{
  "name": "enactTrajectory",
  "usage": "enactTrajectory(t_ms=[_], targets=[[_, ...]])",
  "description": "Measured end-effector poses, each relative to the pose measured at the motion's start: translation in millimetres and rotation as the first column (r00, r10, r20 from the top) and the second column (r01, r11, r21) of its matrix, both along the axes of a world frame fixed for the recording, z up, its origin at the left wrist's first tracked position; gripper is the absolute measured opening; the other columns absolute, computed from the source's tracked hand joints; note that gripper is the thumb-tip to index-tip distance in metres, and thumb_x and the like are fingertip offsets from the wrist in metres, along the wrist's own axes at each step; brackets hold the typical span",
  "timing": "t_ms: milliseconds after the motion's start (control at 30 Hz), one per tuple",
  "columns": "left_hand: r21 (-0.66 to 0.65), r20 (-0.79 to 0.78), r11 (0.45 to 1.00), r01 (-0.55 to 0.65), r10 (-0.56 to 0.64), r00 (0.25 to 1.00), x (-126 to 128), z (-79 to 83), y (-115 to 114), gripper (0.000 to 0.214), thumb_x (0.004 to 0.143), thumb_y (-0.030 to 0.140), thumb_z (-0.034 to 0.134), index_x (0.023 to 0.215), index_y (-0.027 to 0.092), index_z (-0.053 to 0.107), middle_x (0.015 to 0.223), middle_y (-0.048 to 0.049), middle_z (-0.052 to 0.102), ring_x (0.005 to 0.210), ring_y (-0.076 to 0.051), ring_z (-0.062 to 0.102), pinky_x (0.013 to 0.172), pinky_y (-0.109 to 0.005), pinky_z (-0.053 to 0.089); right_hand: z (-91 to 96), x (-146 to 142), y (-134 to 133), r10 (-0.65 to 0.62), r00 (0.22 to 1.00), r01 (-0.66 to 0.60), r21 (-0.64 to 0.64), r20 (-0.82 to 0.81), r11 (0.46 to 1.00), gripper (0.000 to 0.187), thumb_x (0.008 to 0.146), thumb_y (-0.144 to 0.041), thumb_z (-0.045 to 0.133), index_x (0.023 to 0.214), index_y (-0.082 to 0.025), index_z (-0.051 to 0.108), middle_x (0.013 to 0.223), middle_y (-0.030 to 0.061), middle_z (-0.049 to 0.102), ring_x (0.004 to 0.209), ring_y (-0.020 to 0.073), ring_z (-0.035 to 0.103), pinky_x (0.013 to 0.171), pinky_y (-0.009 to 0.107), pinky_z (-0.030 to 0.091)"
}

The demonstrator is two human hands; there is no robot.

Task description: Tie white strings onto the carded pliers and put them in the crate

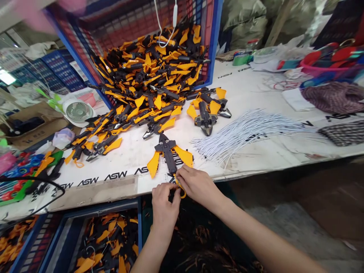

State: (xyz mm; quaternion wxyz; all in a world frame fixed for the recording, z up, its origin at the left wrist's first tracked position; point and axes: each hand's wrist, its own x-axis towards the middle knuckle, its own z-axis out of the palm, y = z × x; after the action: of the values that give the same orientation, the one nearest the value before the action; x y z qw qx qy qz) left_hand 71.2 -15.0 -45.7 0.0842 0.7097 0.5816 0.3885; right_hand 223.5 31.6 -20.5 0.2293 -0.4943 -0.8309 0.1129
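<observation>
A black toy with two orange wings (170, 153) lies on the table's front edge, its pointed head facing away from me. At its near end is a small orange loop (181, 191). My left hand (166, 199) has thumb and fingers curled together at that end, beside the loop. My right hand (197, 184) pinches at the same spot from the right, fingertips close to the left ones. What exactly sits between the fingertips is partly hidden. To the right, a spread bundle of thin white ties (250, 131) lies on the table.
A tipped blue crate (214, 41) spills a heap of similar black and orange toys (150, 72) onto the table. Below the edge stands another blue crate (139, 223) of them. A small fan (79, 111) is at left, a pink basket (318, 70) at right.
</observation>
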Motion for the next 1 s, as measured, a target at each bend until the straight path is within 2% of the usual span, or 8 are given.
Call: enactTrajectory(t_ms=[167,267,400,500,700,800,933,1000], targets=[[-0.065,0.047,0.997,0.035,-0.032,0.998,-6.0,4.7,2.3,0.007,0.09,0.023,0.059,0.089,0.021,0.066,0.085,-0.0026,0.071,0.079,-0.018,0.063,0.077,-0.033,0.047,-2.3,0.7,-1.8,-0.038,0.979,0.013,-0.127,-0.199,0.992,0.012,0.094,-0.011,0.046,0.101,-0.018,0.053,0.092,0.0048,0.069,0.08,0.0173,0.067,0.07,0.026,0.047],[-0.099,0.091,0.995,0.029,-0.02,0.996,-11.5,9.7,12.0,0.014,0.093,0.025,0.052,0.098,0.02,0.064,0.09,-0.0049,0.069,0.076,-0.017,0.064,0.073,-0.03,0.049,-2.2,-0.4,-2.3,-0.041,0.979,0.019,-0.111,-0.199,0.994,0.011,0.094,-0.011,0.047,0.098,-0.02,0.052,0.09,0.0046,0.069,0.081,0.0191,0.068,0.071,0.028,0.046],[-0.141,-0.029,0.99,0.009,-0.013,1.0,-12.8,16.0,26.1,0.013,0.091,0.019,0.051,0.094,0.019,0.064,0.091,-0.007,0.065,0.082,-0.02,0.064,0.075,-0.032,0.05,-4.7,-8.8,-2.6,-0.123,0.985,0.114,-0.078,-0.118,0.99,0.006,0.096,-0.016,0.049,0.094,-0.02,0.053,0.084,0.0038,0.07,0.078,0.0208,0.069,0.063,0.027,0.043],[-0.167,-0.131,0.986,0.022,-0.044,0.99,-10.3,19.4,29.6,0.014,0.091,0.018,0.051,0.086,0.02,0.063,0.088,-0.0065,0.062,0.083,-0.021,0.063,0.075,-0.032,0.05,-5.5,-10.7,-3.3,-0.137,0.98,0.127,-0.079,-0.147,0.989,0.004,0.096,-0.019,0.051,0.096,-0.02,0.055,0.083,0.0021,0.07,0.073,0.0193,0.069,0.059,0.026,0.041],[-0.178,-0.054,0.976,0.121,-0.133,0.99,-11.8,23.2,29.1,0.018,0.093,0.018,0.047,0.085,0.02,0.062,0.085,-0.0045,0.061,0.083,-0.018,0.062,0.076,-0.029,0.048,0.1,-3.2,-4.5,0.038,0.982,-0.034,0.024,-0.185,0.999,0.019,0.098,-0.024,0.049,0.112,-0.023,0.062,0.106,0.005,0.063,0.082,0.0174,0.067,0.064,0.026,0.047],[-0.184,0.056,0.973,0.141,-0.133,0.99,-27.8,31.0,27.4,0.017,0.093,0.023,0.049,0.081,0.02,0.061,0.08,-0.0022,0.061,0.078,-0.016,0.061,0.073,-0.027,0.047,-0.9,0.7,-3.5,0.054,0.988,-0.057,-0.013,-0.144,0.998,0.022,0.098,-0.022,0.048,0.11,-0.022,0.066,0.102,0.0049,0.062,0.081,0.0169,0.067,0.067,0.026,0.048],[-0.182,0.183,0.983,0.029,0.005,0.983,-66.8,48.5,24.6,0.02,0.093,0.035,0.051,0.084,0.02,0.061,0.068,0.0021,0.055,0.062,-0.013,0.054,0.062,-0.024,0.044,-2.6,7.8,-0.3,0.025,0.983,-0.035,-0.05,-0.181,0.998,0.022,0.096,-0.018,0.048,0.108,-0.02,0.067,0.104,0.0062,0.063,0.083,0.0183,0.067,0.071,0.029,0.05],[-0.188,0.17,0.982,-0.006,0.039,0.985,-83.4,56.7,25.5,0.022,0.092,0.039,0.053,0.085,0.02,0.061,0.067,0.0025,0.055,0.06,-0.013,0.053,0.06,-0.024,0.043,0.8,7.9,1.8,0.034,0.971,-0.046,-0.045,-0.235,0.998,0.023,0.094,-0.016,0.049,0.11,-0.02,0.066,0.109,0.0071,0.063,0.084,0.0185,0.066,0.073,0.03,0.051]])
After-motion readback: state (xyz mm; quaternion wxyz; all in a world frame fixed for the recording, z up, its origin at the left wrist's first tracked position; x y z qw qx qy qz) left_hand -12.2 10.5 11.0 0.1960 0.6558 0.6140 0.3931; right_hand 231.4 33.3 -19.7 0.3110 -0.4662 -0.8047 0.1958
